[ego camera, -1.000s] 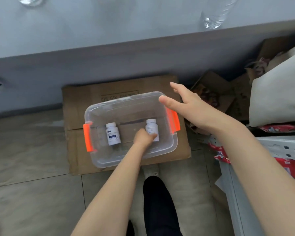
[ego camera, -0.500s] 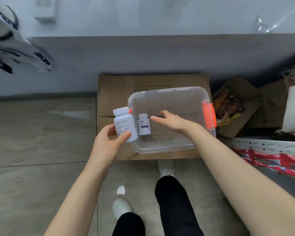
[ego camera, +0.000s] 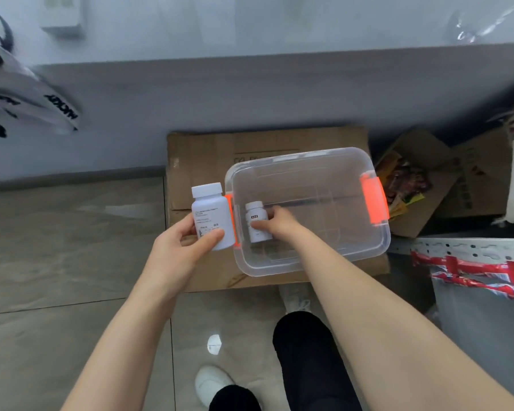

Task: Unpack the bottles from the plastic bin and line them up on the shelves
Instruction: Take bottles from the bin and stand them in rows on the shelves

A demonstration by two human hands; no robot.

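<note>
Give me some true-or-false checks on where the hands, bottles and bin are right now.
1. The left hand holds a white bottle outside the bin. True.
2. The right hand is empty. False: it grips a second bottle inside the bin.
3. The bin sits on a flattened cardboard box. True.
4. The bin's latches are blue. False: they are orange.
5. A lid covers the bin. False: the top is open.
</note>
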